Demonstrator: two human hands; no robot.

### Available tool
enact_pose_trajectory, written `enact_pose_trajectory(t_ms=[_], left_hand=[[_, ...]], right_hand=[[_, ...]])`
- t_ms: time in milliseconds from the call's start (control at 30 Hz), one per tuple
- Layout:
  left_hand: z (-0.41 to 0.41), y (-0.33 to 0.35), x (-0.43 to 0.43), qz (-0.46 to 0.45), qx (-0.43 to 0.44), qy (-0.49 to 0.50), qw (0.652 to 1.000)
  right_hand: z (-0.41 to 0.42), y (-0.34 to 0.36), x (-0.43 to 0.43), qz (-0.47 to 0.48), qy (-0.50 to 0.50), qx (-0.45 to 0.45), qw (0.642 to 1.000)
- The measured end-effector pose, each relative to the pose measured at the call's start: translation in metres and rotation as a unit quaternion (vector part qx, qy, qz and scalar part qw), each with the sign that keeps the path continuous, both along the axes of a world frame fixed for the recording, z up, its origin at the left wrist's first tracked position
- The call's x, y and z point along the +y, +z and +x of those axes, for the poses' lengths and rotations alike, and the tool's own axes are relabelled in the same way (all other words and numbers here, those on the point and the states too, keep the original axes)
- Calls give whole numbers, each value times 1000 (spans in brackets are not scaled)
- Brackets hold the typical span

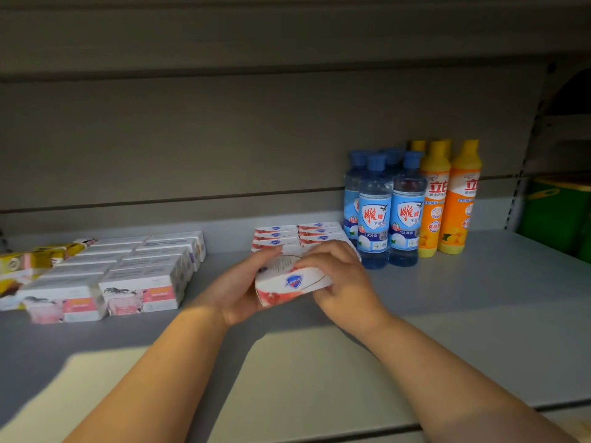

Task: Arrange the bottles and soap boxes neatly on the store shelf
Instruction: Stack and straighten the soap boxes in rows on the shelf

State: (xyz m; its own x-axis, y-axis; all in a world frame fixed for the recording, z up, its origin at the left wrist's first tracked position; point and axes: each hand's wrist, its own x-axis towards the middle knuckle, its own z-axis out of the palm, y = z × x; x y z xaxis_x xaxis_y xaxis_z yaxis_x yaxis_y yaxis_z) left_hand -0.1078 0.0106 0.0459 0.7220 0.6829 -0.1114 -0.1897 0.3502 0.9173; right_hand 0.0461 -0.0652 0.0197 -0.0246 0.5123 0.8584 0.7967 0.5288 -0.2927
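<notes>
Two arms come into view, both bare with nothing worn on them. The left forearm (166, 372) and right forearm (457, 369) are smooth and rounded, with light falling across them. The left hand (240, 294) and right hand (343, 282) lie in dimmer shade, their fingers (319, 252) bare; the nails are too blurred to make out.

雕牌, 1次冲洗 on blue bottles (374, 215); 立白 on orange bottles (435, 199) (partial).
</notes>
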Motion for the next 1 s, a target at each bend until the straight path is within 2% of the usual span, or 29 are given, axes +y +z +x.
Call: enact_pose_trajectory(t_ms=[67, 133, 233, 333, 467, 533, 667, 767, 833, 900, 933, 1000], left_hand=[[-1, 2, -4, 21, -24, -21, 999], [-3, 5, -6, 71, -49, -2, 996], [-7, 9, -5, 146, -81, 78, 983], [-9, 11, -7, 197, -97, 114, 969], [-10, 12, -11, 252, -151, 92, 951], [-12, 12, -10, 258, -162, 64, 950], [-19, 10, -2, 162, -135, 20, 977], [-20, 10, 0, 21, -44, -61, 997], [-18, 10, 2, -66, 9, -58, 996], [-19, 11, 4, -106, 22, -49, 993], [-20, 12, 5, -93, 25, -67, 993], [-20, 13, 7, -1, 64, -94, 993]], right_hand=[[1, 5, -1, 100, -8, -94, 990], [0, 10, -2, 161, -35, -133, 977], [-3, 11, -1, 210, -77, -152, 963], [-5, 8, 0, 252, -99, -167, 948], [-10, 8, 2, 308, -135, -162, 928], [-13, 6, 2, 319, -123, -150, 928], [-16, 2, 0, 257, -34, -128, 957], [-10, 2, 0, 186, -37, -146, 971], [-4, 0, 3, 142, -32, -125, 981], [-1, -3, 3, 67, -27, -37, 997], [-1, -5, 1, 7, -26, 50, 998], [-2, -3, -1, -105, -25, 237, 966]])
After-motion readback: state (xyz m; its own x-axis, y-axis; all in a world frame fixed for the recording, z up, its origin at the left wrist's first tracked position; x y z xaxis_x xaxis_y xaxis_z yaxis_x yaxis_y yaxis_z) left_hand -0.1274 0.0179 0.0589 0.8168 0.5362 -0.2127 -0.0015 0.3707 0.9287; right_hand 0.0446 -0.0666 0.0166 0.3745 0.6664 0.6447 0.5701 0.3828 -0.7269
